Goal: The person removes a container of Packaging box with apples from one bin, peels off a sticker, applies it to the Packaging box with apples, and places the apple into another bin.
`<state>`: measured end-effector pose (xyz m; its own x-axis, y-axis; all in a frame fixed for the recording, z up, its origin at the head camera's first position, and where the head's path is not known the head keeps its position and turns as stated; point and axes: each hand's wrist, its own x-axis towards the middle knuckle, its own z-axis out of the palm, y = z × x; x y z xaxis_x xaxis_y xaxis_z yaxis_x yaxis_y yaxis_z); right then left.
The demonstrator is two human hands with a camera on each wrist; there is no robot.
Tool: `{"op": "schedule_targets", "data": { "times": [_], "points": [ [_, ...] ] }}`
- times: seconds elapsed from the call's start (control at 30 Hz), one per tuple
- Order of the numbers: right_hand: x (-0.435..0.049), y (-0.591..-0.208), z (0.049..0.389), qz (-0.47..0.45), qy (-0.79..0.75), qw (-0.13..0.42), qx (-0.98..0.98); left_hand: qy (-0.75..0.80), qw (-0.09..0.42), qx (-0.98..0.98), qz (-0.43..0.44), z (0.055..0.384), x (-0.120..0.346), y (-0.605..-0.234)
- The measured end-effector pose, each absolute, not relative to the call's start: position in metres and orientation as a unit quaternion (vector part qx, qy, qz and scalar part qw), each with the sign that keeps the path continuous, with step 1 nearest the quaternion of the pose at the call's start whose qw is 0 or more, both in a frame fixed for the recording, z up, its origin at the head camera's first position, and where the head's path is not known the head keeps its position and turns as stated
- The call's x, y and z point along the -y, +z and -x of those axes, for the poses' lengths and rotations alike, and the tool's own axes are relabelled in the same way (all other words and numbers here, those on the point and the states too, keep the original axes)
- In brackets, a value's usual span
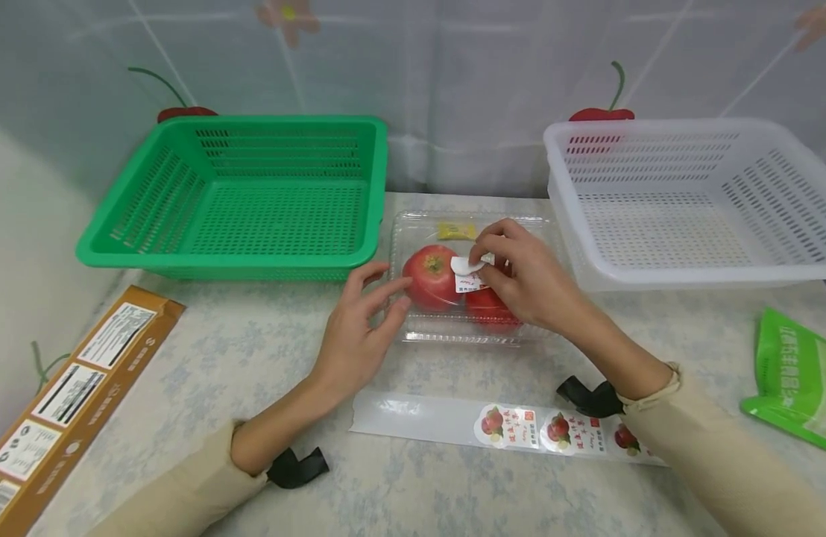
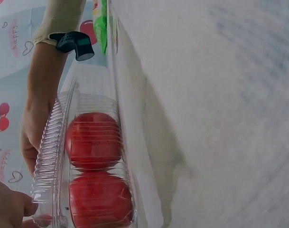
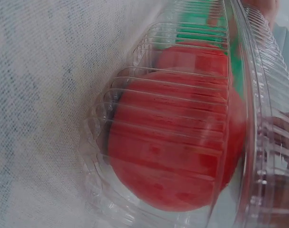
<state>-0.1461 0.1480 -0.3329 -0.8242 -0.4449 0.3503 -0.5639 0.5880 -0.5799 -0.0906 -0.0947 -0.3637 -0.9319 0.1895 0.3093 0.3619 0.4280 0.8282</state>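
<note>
A clear plastic clamshell box point(image 1: 453, 338) stands on the cloth with its lid down. Inside are two red apples, one apple point(image 1: 428, 280) at the left and another apple point(image 1: 490, 309) partly under the label and hand. My right hand point(image 1: 530, 280) pinches a white printed sticker point(image 1: 468, 283) over the lid; its rounded end curls up, pale side showing. The left hand point(image 1: 355, 332) lies at the box's left side, fingers loosely extended and fingertips at the lid. Through the box wall, the right wrist view shows an apple point(image 3: 177, 142) up close.
Behind stand a green basket point(image 1: 232, 261) and a white basket point(image 1: 708, 276). A strip of apple stickers point(image 1: 420, 418) lies in front of the box. A yellow packet point(image 1: 456, 230) shows near the box's back. A brown carton point(image 1: 84, 403) lies left, a green pouch point(image 1: 795, 380) right.
</note>
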Motion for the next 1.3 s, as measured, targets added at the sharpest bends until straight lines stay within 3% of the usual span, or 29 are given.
{"op": "schedule_targets", "data": {
  "times": [0.27, 0.5, 0.73, 1.13, 1.3],
  "points": [
    [-0.1439, -0.3306, 0.1449, -0.234, 0.312, 0.091, 0.916, -0.524, 0.071, 0.834, 0.159, 0.0920, 0.0967, -0.3650],
    [-0.1460, -0.3327, 0.1457, -0.295, 0.282, 0.128, 0.904, -0.518, 0.070, 0.835, 0.169, 0.0953, 0.0956, -0.3630],
    [-0.1445, -0.3295, 0.1465, -0.297, 0.249, 0.072, 0.919, -0.522, 0.070, 0.833, 0.168, 0.0955, 0.0953, -0.3613],
    [-0.1434, -0.3277, 0.1443, -0.267, 0.215, 0.038, 0.939, -0.529, 0.059, 0.830, 0.169, 0.0937, 0.0973, -0.3620],
    [-0.1467, -0.3268, 0.1470, -0.281, 0.246, 0.000, 0.928, -0.530, 0.054, 0.830, 0.166, 0.0930, 0.0983, -0.3621]
  ]
}}
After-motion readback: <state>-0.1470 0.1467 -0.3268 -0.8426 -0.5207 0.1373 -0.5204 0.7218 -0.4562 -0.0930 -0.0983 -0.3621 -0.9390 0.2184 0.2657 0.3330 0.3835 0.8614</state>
